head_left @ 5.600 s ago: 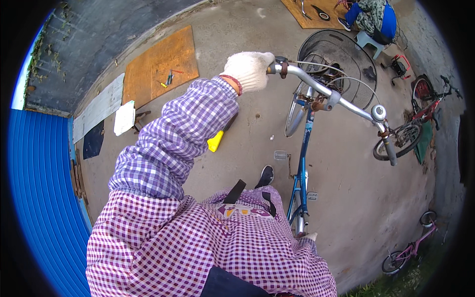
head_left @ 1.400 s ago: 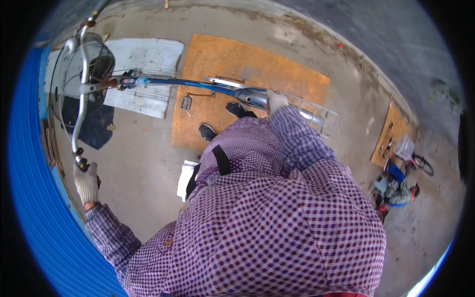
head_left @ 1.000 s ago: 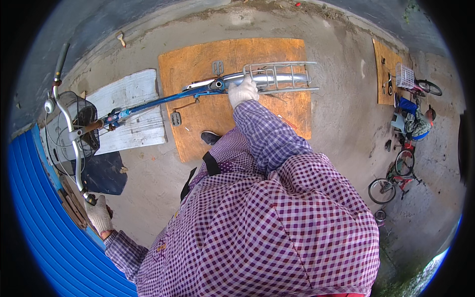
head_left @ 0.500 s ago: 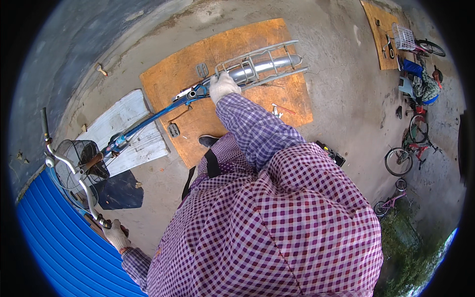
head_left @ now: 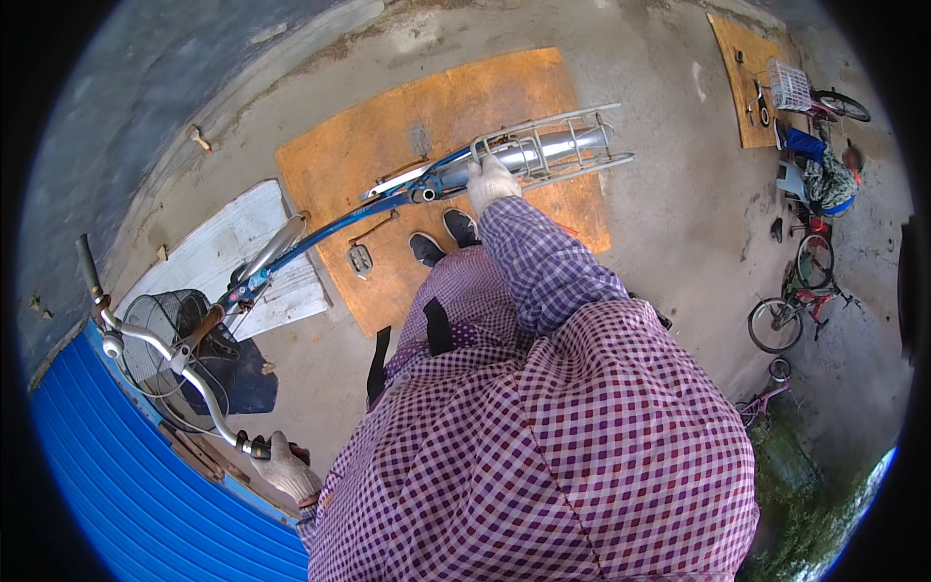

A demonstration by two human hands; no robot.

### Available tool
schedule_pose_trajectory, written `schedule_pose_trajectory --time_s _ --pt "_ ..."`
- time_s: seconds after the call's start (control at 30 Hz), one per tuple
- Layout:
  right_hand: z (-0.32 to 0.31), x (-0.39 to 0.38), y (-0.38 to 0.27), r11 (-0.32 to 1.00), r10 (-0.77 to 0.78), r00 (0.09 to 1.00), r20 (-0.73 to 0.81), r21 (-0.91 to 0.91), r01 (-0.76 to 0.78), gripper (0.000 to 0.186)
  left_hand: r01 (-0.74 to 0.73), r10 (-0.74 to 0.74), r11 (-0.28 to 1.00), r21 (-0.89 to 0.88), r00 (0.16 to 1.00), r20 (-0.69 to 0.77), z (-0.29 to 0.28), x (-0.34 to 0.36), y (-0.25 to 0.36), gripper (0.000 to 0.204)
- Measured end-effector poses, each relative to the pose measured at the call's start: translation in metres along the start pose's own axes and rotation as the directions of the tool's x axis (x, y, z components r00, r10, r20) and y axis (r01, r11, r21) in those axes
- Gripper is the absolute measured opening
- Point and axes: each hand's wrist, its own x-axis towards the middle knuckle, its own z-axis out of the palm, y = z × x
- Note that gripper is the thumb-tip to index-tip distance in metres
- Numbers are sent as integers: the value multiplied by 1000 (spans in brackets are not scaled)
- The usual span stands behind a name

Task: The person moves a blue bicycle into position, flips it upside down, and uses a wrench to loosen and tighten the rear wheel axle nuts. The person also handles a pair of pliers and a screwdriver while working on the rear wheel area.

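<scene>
A blue bicycle (head_left: 339, 227) lies across the view, its wire basket (head_left: 150, 325) and silver handlebar (head_left: 204, 388) on the left, its silver rear rack (head_left: 611, 160) on the right. No saddle shows. My left hand (head_left: 286, 466), in a white knit glove, is closed on the handlebar's near grip at the lower left. My right hand (head_left: 493, 182), gloved too, is closed on the front end of the rear rack. My feet (head_left: 461, 226) are beside the bicycle on an orange plywood board (head_left: 330, 155).
A pale board (head_left: 296, 306) is under the bicycle's front, near a blue corrugated panel (head_left: 116, 466). A grey wall (head_left: 116, 116) runs along the upper left. At right, a seated person (head_left: 829, 184) is beside another board (head_left: 727, 48), a pink bicycle (head_left: 842, 105) and a red one (head_left: 819, 296).
The bicycle, pointing away from me 5.6 seconds ago, now lies crosswise. Since half a second ago its rack and my right hand moved right, and my left hand moved right with the handlebar.
</scene>
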Motion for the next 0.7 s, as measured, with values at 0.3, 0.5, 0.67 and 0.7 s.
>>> schedule_pose_trajectory --time_s 0.3,0.5,0.67,0.7 --pt "-1 27 12 985 -163 986 29 57 161 46 84 -81 995 44 994 -68 29 -73 33 69" --pt "14 22 -11 980 -185 979 89 -53 190 45 135 -144 988 -73 981 -131 10 -83 18 65" --pt "27 6 -36 961 -274 955 116 -11 277 45 197 -223 971 -133 947 -229 -10 -75 4 69" --pt "27 4 -37 963 -264 959 103 -18 267 44 132 -159 977 -167 974 -160 -11 -69 2 68"
